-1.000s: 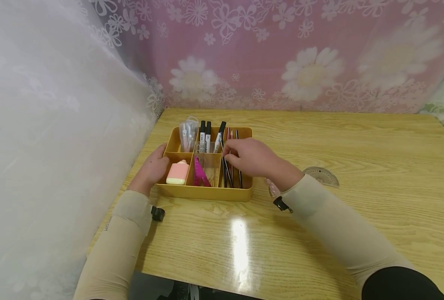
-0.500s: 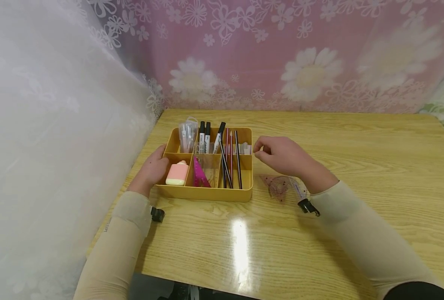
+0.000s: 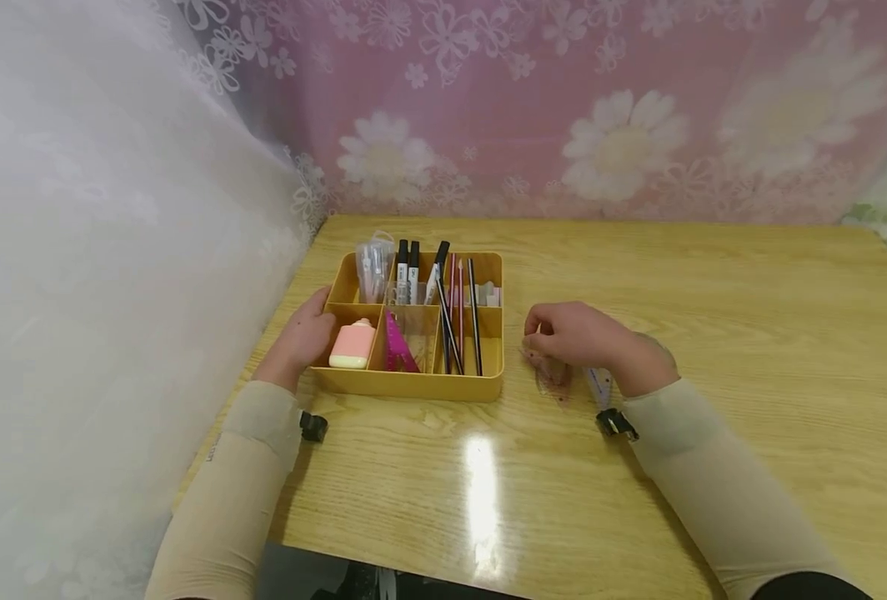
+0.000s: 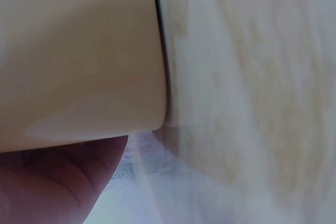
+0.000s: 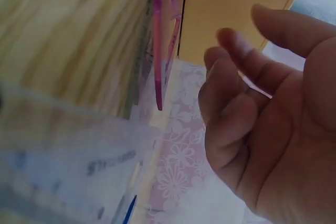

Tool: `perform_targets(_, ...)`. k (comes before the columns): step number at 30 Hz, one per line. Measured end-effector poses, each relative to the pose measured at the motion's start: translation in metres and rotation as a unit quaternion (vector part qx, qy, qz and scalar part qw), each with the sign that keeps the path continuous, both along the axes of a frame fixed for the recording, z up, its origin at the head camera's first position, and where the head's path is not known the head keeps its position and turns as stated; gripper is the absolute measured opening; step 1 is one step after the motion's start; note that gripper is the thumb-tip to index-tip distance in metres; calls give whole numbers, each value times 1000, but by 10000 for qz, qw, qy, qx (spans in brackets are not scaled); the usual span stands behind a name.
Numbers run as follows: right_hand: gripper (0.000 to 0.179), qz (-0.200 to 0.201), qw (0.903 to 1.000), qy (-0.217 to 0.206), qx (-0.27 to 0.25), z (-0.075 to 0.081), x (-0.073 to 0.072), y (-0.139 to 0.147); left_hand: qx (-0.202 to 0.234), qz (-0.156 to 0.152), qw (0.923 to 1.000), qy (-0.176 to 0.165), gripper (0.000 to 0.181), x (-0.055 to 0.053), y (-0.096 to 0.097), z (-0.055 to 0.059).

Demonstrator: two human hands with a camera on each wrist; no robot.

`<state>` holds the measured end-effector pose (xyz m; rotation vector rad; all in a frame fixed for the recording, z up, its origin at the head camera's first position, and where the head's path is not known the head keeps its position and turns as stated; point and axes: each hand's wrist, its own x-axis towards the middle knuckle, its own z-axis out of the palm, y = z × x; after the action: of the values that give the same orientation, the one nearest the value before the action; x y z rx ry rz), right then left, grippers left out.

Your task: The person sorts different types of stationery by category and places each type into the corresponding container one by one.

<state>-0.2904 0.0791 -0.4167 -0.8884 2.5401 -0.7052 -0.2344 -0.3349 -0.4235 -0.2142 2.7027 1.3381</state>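
My left hand grips the left side of a yellow compartment organizer, thumb over its rim. In the left wrist view the organizer's wall hides most of that hand. Right of the organizer, my right hand hovers over a transparent pink set square on the table. The right wrist view shows its fingers loosely bent, the thumb apart and nothing held, with the set square beside them. A clear plastic ruler or set square lies partly under the right wrist.
In the organizer are a pink bottle, a magenta set square, black-capped markers, long pencils, white erasers and a clear pouch of pens. A curtain borders the table's left side.
My right hand has left the pencils in the organizer, moved right past its edge and come down over the pink set square. My left hand has stayed on the organizer.
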Motion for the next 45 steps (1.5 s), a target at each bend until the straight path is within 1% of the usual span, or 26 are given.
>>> perform_targets(3,16,-36,9995,-152,283,-1,1,-1,17,-25,10000,10,60,0,0,0)
perform_targets(8,24,-18,9968,-348,725,-3,4,1,-37,-28,10000,-30,60,1,0,-2)
perform_targets(13,30,75,9951,-571,802,-9,5,0,-100,64,9999,-45,60,2,0,-3)
perform_targets(16,31,87,9946,-592,847,-11,6,-2,-75,58,9999,-41,60,2,-1,-3)
perform_targets(21,37,75,9936,-410,1046,-10,7,-6,-78,41,9999,-55,60,3,-2,-4)
perform_targets(24,30,78,9930,-284,1146,-9,8,-7,-103,36,9999,-66,60,3,-3,-4)
perform_targets(28,22,78,9926,-235,1193,-8,8,-8,-96,29,9999,-56,60,1,-3,-3)
perform_targets(33,21,71,9931,-388,1105,-7,8,-6,-63,12,10000,-25,60,0,-3,-2)
perform_targets(35,22,134,9937,-406,1038,-6,7,-4,-51,27,10000,-17,60,0,-3,-2)
perform_targets(37,19,232,9943,-426,953,-4,6,-2,-57,9,10000,-2,61,-1,-3,-2)
perform_targets(39,16,297,9945,-435,901,-1,4,2,-56,11,10000,3,61,-1,-2,-2)
perform_targets(41,14,354,9951,-338,859,3,3,7,-38,-1,10000,-4,61,-2,-2,-2)
perform_targets(45,10,224,9970,-303,673,13,2,16,39,4,10000,-14,61,-2,-2,-1)
